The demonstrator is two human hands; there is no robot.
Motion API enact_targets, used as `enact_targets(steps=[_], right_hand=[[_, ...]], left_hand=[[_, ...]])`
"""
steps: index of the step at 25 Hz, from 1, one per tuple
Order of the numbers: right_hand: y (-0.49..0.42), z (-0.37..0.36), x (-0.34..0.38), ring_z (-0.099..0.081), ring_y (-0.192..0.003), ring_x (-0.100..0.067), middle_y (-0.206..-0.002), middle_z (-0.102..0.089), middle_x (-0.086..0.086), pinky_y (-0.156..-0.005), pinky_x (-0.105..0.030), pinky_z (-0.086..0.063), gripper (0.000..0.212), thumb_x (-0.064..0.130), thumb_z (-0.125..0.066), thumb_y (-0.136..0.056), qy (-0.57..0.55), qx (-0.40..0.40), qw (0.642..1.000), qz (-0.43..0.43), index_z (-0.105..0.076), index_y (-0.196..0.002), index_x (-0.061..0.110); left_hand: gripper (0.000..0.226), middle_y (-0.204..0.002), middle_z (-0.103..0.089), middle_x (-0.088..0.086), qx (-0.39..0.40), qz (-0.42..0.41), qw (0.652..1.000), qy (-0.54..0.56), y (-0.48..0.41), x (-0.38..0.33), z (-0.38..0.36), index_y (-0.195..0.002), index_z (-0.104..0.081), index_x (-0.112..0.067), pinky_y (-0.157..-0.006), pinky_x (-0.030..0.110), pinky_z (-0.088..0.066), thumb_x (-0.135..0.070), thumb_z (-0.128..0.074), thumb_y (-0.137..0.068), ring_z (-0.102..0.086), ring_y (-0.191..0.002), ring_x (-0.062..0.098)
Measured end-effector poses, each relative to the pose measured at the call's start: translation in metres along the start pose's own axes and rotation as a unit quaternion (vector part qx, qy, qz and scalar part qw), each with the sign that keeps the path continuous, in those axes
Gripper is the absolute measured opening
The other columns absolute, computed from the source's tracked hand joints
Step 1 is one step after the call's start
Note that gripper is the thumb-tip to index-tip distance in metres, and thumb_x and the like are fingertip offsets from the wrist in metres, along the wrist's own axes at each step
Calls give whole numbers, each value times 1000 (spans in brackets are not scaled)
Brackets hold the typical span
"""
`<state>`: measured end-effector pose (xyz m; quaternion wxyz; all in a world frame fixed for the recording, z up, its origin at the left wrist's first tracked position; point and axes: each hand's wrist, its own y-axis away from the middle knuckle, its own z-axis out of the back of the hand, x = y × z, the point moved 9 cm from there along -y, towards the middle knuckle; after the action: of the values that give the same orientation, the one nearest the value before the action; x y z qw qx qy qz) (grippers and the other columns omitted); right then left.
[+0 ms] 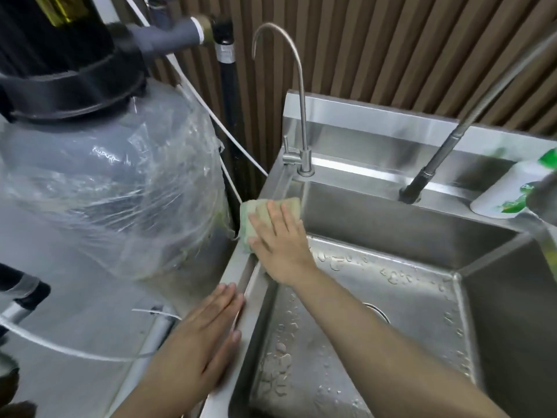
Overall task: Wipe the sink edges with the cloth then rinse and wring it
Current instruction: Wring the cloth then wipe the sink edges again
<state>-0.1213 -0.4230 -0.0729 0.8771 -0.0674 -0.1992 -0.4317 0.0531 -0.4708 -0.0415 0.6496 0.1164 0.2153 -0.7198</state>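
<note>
The wiping step looks to be in hand and far from finished: the right hand (278,242) presses a folded green cloth (265,217) flat onto the left edge of the stainless steel sink (355,218), close to the back corner beside the slim gooseneck tap (297,95). Its grip is wide, fingers straight and spread over the cloth rather than curled round it. The left hand (208,330) lies nearer the camera on the same left rim, also flat with fingers straight and together, holding nothing. Judging from this, the back and right edges, the rinse and the wring are all left to do; no water can be seen running. The cloth looks soft, thick and waffle-textured, squared by its fold. The basin is brushed metal with sharp creased corners, beaded with droplets around the drain (376,312). A grey tank wrapped in crinkled clear plastic (120,188) stands just beside the sink, and a white bottle with a green label (509,191) lies on the back ledge by a dark flexible hose tap (446,149).
</note>
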Motion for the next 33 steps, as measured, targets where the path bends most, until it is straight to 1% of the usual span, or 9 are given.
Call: enact_targets(steps=[4,9,16,19,22,25,27,31,33], right_hand=[[13,0,1,16,-144,-16,-159,9,8,-115,-42,5,53,55,-11,-94,-26,8,998,57,-12,-146,43],[-88,25,-53,11,-145,-17,-159,5,7,-118,-46,-3,48,46,-17,-100,0,3,999,-33,-12,-147,41],[-45,21,-31,12,-145,-16,-160,1,4,-119,-40,-1,47,41,-27,-100,-73,-35,997,2,-21,-147,36],[-79,33,-45,8,-145,-15,-159,-2,6,-119,-39,-4,46,39,-28,-101,-94,-31,994,-42,-24,-146,36],[-72,40,-40,-14,-144,-27,-156,-21,-7,-117,-38,-11,42,21,-41,-99,-146,-76,986,8,-42,-140,22],[-27,57,-70,-45,-126,-35,-136,-52,-17,-109,-44,-35,37,4,-50,-87,-201,-220,955,18,-63,-122,9],[-25,84,-111,-38,-132,-29,-142,-47,-9,-111,-42,-31,39,7,-47,-92,-208,-295,929,-88,-57,-129,15],[-71,70,-120,8,-146,-21,-160,-4,-1,-115,-55,6,53,37,-21,-100,57,-76,982,-165,-12,-150,24],[-68,67,-127,12,-145,-21,-160,2,1,-114,-54,8,56,46,-16,-98,121,-55,978,-161,-4,-150,28]], left_hand=[[49,-140,-46,-3,-20,1,1000,-2,-11,-4,12,-134,-47,-17,-109,17,-22,-44,-32,-96,-37,-132,8],[55,-142,-42,6,-29,-29,999,-36,-80,-5,5,-134,-47,-6,-112,28,-20,-42,-26,-97,-30,-137,18],[60,-140,-48,7,11,-33,999,-37,-98,9,-16,-131,-51,-6,-111,26,-20,-45,-18,-98,-33,-135,17],[59,-133,-54,8,4,-40,999,-34,-104,10,-15,-124,-57,-5,-111,23,-20,-42,-19,-99,-38,-131,16],[62,-130,-57,9,-14,-30,999,-27,-110,9,-11,-121,-60,-4,-110,20,-20,-44,-19,-98,-47,-126,22],[63,-137,-49,3,-41,-22,999,-4,-134,7,-6,-127,-54,-6,-112,23,-17,-47,-18,-96,-39,-133,19],[64,-142,-39,-2,-50,-27,998,-6,-161,3,-8,-135,-46,-9,-113,27,-14,-50,-18,-94,-25,-139,15],[75,-150,-30,2,-13,-11,1000,-10,-202,4,-27,-141,-36,-11,-115,29,-7,-55,-11,-85,-12,-141,11],[81,-152,-28,3,5,6,1000,-25,-210,9,-34,-143,-33,-12,-114,28,-6,-57,-6,-81,-14,-142,14]])
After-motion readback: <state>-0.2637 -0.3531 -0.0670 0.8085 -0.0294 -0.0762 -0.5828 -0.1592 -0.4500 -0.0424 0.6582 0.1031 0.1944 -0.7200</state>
